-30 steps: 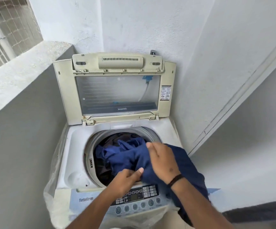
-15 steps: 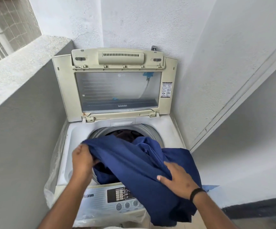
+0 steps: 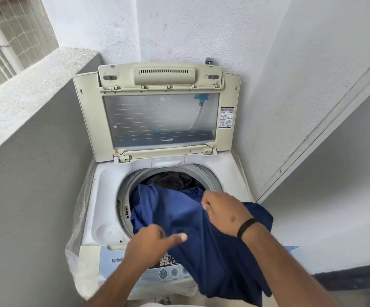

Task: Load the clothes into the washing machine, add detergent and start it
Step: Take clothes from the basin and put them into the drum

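A top-loading washing machine (image 3: 104,196) stands in a corner with its lid (image 3: 162,120) propped upright. Dark clothes (image 3: 170,180) lie in the drum (image 3: 210,176). A blue garment (image 3: 175,209) lies half in the drum opening and hangs over the machine's front right edge, covering part of the control panel (image 3: 168,271). My left hand (image 3: 151,242) grips the garment's near edge above the panel, thumb pointing right. My right hand (image 3: 226,213), with a black band at the wrist, pinches a fold of the garment at the drum's right rim.
A grey ledge wall (image 3: 35,89) runs close along the machine's left side, with a meshed window (image 3: 13,29) above it. White walls close in behind and to the right. Clear plastic sheeting (image 3: 77,262) hangs at the machine's front left corner.
My left hand came from the garment's left edge back to the front by the panel. My right hand moved up from the hanging part to the drum's right rim. More fabric lies in the opening.
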`<action>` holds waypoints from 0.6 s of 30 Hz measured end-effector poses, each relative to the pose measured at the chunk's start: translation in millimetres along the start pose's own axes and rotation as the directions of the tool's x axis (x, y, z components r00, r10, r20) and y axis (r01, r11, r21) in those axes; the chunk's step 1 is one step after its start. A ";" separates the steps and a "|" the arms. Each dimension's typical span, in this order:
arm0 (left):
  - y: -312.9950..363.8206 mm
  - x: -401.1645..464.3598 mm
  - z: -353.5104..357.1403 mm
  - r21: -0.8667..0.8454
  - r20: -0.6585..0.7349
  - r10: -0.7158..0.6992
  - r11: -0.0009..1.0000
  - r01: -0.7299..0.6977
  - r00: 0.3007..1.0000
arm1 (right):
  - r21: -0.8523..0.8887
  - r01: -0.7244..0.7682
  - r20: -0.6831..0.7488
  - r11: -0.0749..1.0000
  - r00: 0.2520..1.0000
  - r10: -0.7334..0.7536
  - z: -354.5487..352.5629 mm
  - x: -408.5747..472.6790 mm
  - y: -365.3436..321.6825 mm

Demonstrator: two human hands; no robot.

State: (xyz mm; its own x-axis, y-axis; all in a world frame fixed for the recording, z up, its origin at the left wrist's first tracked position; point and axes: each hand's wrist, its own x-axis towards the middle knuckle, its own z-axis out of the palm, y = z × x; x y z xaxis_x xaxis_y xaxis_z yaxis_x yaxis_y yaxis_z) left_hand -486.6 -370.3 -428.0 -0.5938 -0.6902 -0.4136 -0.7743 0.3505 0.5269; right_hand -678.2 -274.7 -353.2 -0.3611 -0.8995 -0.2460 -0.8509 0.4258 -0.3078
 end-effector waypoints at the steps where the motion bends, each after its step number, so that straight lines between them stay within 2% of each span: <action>1: 3.3 -2.3 4.8 0.078 0.028 0.016 0.997 -0.018 0.999 | 0.078 0.067 -0.060 0.995 0.996 -0.063 -8.6 3.8 -16.2; 3: 7.3 -3.1 8.8 0.179 0.034 0.026 0.983 -0.032 0.999 | 0.290 0.194 -0.231 0.937 0.965 -0.128 -16.4 10.6 -51.0; 4: 7.1 -1.3 8.5 0.200 0.059 0.056 0.978 -0.067 0.997 | 0.388 0.237 -0.312 0.891 0.943 -0.115 -17.0 14.0 -64.7; 6: -1.1 4.5 4.0 0.205 0.143 0.103 0.970 -0.132 0.984 | 0.515 0.254 -0.368 0.819 0.928 -0.057 -13.0 19.3 -73.3; 7: -6.2 7.8 -2.3 0.098 0.160 0.099 0.988 -0.116 0.982 | 0.525 0.225 -0.339 0.821 0.940 -0.041 -8.9 21.3 -68.2; 8: -10.4 10.5 -11.1 -0.094 0.147 0.072 0.994 -0.058 0.987 | 0.484 0.178 -0.284 0.857 0.958 -0.038 -2.6 22.4 -56.4; 9: -13.7 14.4 -21.7 -0.314 0.110 0.026 0.949 0.010 0.994 | 0.406 0.114 -0.205 0.907 0.978 -0.031 2.6 20.5 -41.6; 11: -13.9 19.0 -47.8 -0.657 0.076 -0.096 0.744 0.122 0.992 | 0.268 -0.017 -0.024 0.963 0.999 0.024 15.7 11.0 -7.4; 12: -12.3 20.4 -62.0 -0.729 0.048 -0.127 0.674 0.121 0.991 | 0.249 -0.072 0.086 0.966 0.995 0.052 23.4 4.8 7.4; 15: -11.5 31.1 -101.2 -0.856 -0.173 -0.134 0.511 -0.082 0.976 | 0.275 -0.191 0.407 0.942 0.911 0.066 49.5 -10.4 28.4; 16: -10.0 35.8 -113.0 -0.883 -0.251 -0.140 0.437 -0.168 0.958 | 0.235 -0.173 0.433 0.957 0.900 0.056 57.8 -12.2 28.6; 18: -4.5 46.0 -126.0 -0.901 -0.346 -0.118 0.317 -0.295 0.931 | 0.146 -0.091 0.349 0.985 0.936 0.034 72.0 -9.1 25.2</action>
State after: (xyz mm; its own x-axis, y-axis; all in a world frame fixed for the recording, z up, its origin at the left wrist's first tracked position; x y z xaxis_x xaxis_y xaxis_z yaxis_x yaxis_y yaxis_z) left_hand -482.9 -483.4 -355.8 -0.3857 -0.9028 -0.1903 0.1267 -0.2561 0.9583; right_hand -668.9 -248.7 -424.9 -0.2341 -0.7934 -0.5619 -0.7496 0.5153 -0.4154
